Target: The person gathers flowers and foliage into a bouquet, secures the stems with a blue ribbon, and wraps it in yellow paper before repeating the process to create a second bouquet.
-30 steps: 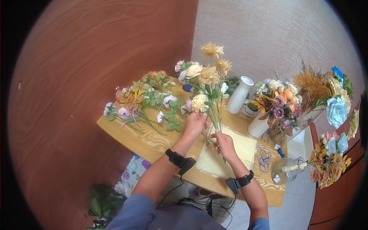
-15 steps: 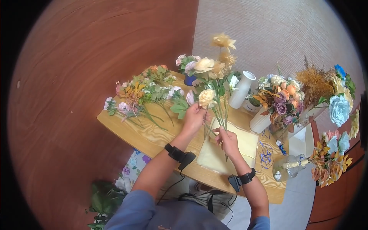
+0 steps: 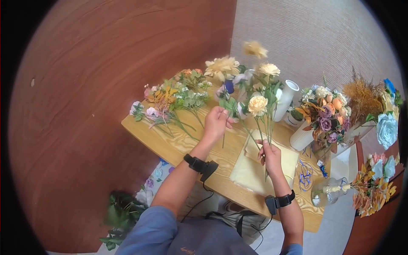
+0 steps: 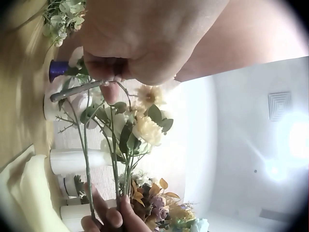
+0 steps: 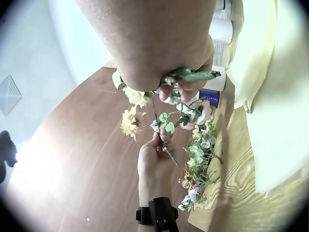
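Gap between hands widens: left hand (image 3: 216, 124) pinches one stem (image 4: 77, 91), apart from right hand (image 3: 270, 159), which grips the flower bunch (image 3: 257, 106) above the pale yellow sheet (image 3: 250, 174) near table's (image 3: 182, 146) front edge. Stem likely being handled separately.

Pale yellow flowers (image 3: 258, 106), green stems (image 5: 198, 76)

Open, green-stemmed cream flowers (image 3: 258, 106) stand upright in the right grip (image 3: 270, 159).

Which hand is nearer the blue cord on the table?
Right. The right hand grips flower stems over the pale yellow sheet, to the blue cord's left; the left hand pinches another stem farther left.
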Demonstrator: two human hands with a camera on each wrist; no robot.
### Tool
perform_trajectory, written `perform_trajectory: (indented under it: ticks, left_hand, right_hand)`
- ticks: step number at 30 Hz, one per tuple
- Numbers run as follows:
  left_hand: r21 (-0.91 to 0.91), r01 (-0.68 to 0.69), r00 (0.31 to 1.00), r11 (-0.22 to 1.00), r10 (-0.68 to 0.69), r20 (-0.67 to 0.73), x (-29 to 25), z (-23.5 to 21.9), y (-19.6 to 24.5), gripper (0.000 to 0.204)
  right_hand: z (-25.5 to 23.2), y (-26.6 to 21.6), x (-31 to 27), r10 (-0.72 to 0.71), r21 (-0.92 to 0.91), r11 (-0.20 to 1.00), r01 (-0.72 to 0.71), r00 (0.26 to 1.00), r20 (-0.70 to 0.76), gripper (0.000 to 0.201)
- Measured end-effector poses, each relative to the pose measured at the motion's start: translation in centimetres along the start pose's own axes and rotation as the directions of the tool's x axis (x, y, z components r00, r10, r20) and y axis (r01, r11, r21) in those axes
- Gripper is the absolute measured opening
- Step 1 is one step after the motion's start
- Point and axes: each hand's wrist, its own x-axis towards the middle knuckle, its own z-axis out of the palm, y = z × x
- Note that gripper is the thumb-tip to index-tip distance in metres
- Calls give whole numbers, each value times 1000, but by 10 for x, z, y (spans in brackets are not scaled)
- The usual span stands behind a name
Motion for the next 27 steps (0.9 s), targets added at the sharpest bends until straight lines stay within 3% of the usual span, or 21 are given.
perform_trajectory:
  ticks: [9, 15, 19, 22, 24, 27]
  left_hand:
    - [-131, -57, 998, 990, 52, -36, -5, -35, 16, 15]
    - [-178, 48, 995, 983, -62, -78, -7, -65, 1, 16]
    - [-31, 145, 982, 989, -147, -115, -8, -86, -10, 13]
    - [95, 52, 998, 994, -47, -48, -10, -91, -32, 13]
    - [99, 195, 981, 976, -196, -6, -17, -80, -33, 12]
    - [147, 272, 961, 951, -275, -4, -23, -61, -36, 12]
  right_hand:
    - [3, -5, 3, -25, 58, 998, 30, 995, -96, 41]
    - [-4, -9, 3, -100, 10, 995, 103, 979, -177, 43]
    - [-9, -16, 1, -142, -26, 990, 139, 969, -204, 44]
    - [-6, -28, -4, -175, -23, 984, 174, 961, -214, 45]
    - [-7, -30, -4, -195, -18, 980, 196, 958, -210, 44]
    - [-8, -33, -4, -216, -13, 976, 218, 952, -215, 44]
